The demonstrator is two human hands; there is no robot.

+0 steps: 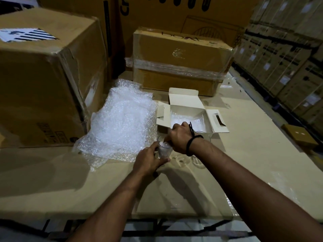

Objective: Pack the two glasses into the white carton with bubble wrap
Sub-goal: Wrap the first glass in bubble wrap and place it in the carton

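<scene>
On the cardboard work surface (244,154) the open carton (185,109) sits right of centre, with a piece of padding (185,120) lying in it. Left of the carton, reaching its left flap, the bubble wrap heap (122,123) spreads over the surface. In front of the carton, just right of the heap, 1 glass (163,151) has wrap inside it, with the left hand (148,161) around its near side and the right hand (180,138) at its mouth. A 2nd glass (205,136) is just before the carton's front wall, partly hidden by the right wrist. A taped box (181,49) lies behind the carton. A large box (43,75) stands left of the heap, and a small flat box (299,137) lies far right.
</scene>
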